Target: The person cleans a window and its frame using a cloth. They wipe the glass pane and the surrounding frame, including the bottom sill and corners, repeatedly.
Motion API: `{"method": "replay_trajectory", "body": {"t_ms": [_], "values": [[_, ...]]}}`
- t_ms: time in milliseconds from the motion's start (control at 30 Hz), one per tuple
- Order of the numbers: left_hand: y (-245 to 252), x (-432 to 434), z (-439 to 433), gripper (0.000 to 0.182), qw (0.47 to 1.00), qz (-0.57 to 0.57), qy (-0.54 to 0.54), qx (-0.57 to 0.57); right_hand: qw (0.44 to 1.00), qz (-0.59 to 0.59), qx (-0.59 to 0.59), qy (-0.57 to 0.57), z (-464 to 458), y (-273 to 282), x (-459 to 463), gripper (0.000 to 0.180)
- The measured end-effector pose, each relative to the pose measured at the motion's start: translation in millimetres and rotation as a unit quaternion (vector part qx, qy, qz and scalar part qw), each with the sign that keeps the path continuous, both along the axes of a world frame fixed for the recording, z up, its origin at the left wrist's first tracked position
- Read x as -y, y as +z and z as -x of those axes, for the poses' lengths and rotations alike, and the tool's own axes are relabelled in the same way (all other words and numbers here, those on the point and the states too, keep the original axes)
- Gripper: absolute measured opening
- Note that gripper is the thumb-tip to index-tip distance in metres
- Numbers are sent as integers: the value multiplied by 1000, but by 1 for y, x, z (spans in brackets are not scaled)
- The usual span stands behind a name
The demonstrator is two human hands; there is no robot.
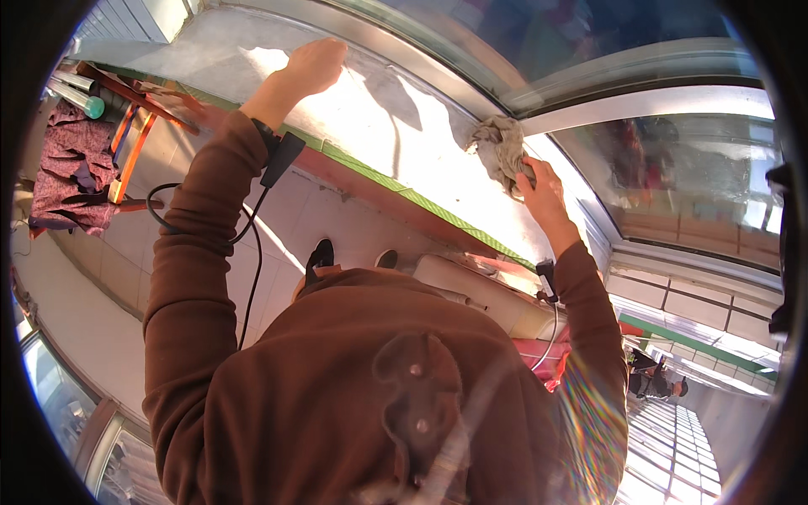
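My right hand (546, 192) grips a crumpled grey-beige rag (499, 148). The rag lies on the windowsill (416, 161), against the metal window frame (533, 123). Farther left, my left hand (315, 66) is over the same sill near the frame's lower edge, its fingers curled into a fist. Nothing shows in that fist, though its underside is hidden. Strong sunlight whitens much of the sill, and shadows fall across it. Green patterned trim (429, 201) runs along the sill's near edge.
Glass panes (688, 183) rise beyond the sill. At left are an orange-legged stool (132, 154) and pink patterned cloth (72, 170). Cables hang from devices at both wrists. A beige padded object (454, 281) lies below the sill at right. Another person (659, 384) is far right.
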State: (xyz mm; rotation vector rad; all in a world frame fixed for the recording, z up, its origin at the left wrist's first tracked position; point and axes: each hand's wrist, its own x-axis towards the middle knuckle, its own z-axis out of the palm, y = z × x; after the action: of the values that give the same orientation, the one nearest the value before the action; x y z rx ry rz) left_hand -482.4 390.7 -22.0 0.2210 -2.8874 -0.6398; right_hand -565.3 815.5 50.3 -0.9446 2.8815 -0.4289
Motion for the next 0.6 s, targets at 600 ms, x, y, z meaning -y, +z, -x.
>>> {"method": "replay_trajectory", "body": {"t_ms": [600], "values": [[-42,25,-374,13,759,-306,502,-281,872,196,97,439,-84,-72,374,27]]}}
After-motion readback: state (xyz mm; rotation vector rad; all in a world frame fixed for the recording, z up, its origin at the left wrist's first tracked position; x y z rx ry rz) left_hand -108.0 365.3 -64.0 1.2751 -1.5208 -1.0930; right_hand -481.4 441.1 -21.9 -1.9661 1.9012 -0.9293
